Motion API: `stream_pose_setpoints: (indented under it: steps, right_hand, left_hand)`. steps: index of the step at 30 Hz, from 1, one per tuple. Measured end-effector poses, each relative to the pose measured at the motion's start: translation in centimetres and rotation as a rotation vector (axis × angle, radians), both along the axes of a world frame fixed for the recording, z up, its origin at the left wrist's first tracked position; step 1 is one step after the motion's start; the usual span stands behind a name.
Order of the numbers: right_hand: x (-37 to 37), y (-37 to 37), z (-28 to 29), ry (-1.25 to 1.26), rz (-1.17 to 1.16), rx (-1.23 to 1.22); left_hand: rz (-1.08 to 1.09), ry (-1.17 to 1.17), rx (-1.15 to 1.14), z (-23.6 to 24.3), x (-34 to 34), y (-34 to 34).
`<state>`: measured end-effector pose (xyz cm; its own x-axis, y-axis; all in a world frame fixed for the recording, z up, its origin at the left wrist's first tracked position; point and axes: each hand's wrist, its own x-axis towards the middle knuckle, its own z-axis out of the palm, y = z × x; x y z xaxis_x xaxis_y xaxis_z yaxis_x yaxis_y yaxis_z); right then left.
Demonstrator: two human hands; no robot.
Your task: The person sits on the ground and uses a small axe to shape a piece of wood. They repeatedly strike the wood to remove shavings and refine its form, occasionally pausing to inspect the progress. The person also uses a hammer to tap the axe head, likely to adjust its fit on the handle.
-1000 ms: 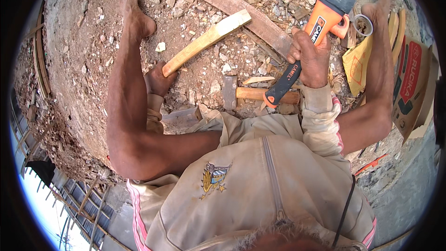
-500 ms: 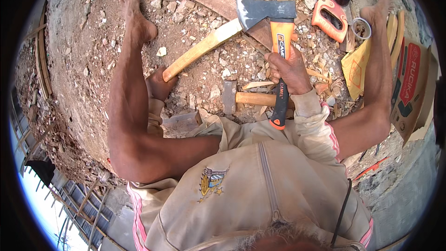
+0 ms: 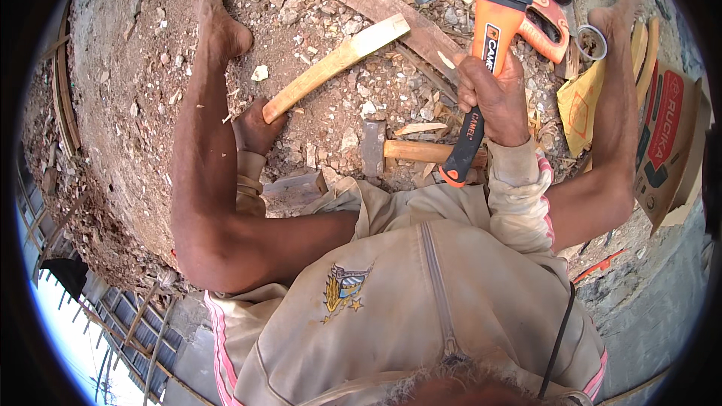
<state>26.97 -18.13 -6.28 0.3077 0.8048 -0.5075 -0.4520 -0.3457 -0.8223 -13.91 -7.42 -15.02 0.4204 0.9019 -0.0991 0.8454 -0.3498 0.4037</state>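
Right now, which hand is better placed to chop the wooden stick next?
Probably the right hand: it grips the axe. The left hand holds the near end of the wooden stick, so seems better for steadying.

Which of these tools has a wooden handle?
The hammer lying on the ground; the axe in your right hand has an orange and black handle, the saw-like tool an orange one.

Outdoor woodworking spot | stony earth (image 3: 139,105) | wood chips (image 3: 419,128) | axe (image 3: 497,21), hammer (image 3: 410,151), handsaw (image 3: 555,51) | sky (image 3: 64,323)
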Motion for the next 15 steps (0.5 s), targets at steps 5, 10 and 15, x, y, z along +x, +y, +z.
stream_pose_setpoints:
  steps: [5,10,15]
  right_hand:
    - [0.2,-1.1,-2.3,0.099,-0.065,-0.062]
    - [-0.1,-0.9,-1.3,0.235,-0.056,-0.141]
    - [2.7,-0.3,0.2,0.072,-0.272,0.053]
  left_hand:
    - [0.006,0.110,-0.138,0.9,1.1,0.9]
    - [0.020,-0.025,-0.092,-0.8,-1.0,0.1]
    - [-0.002,-0.027,-0.079,-0.3,-0.6,0.8]
